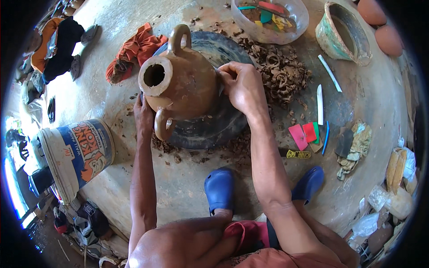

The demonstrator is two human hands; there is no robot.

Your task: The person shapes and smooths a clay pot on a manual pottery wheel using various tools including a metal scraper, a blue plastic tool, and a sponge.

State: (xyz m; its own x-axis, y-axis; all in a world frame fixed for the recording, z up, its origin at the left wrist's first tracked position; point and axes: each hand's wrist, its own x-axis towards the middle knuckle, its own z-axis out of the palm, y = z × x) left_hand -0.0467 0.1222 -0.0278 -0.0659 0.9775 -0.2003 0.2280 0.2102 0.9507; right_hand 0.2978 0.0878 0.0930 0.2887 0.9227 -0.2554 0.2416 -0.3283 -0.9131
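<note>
- Because its mouth is turned to the left, the brown clay pot with two loop handles (192,82) shows its dark opening; it rests on the dark round wheel (196,139), which bears it clear of the floor.
- The left hand (144,115) is against the pot's mouth end, at the wheel's left edge, apparently steadying it; some fingers are hidden, so I cannot tell how firmly they close.
- The right hand (243,85), above the wheel's right half, has thumb and fingers pinched at the pot's wall, seemingly around a thin grey piece mostly covered by them; a pinch probably gives fine control.
- Curled brown clay shavings (286,73) lie heaped just right of the wheel, likely where they drop.
- A crumpled orange-red cloth (136,53) sits just left of the wheel, and a translucent plastic basin (301,29) holding coloured pieces stands beyond it, both presumably within reach.
- Flat pink (297,136) and red pieces (309,132) lie right of the wheel, spread apart enough to pick up singly, I judge.
</note>
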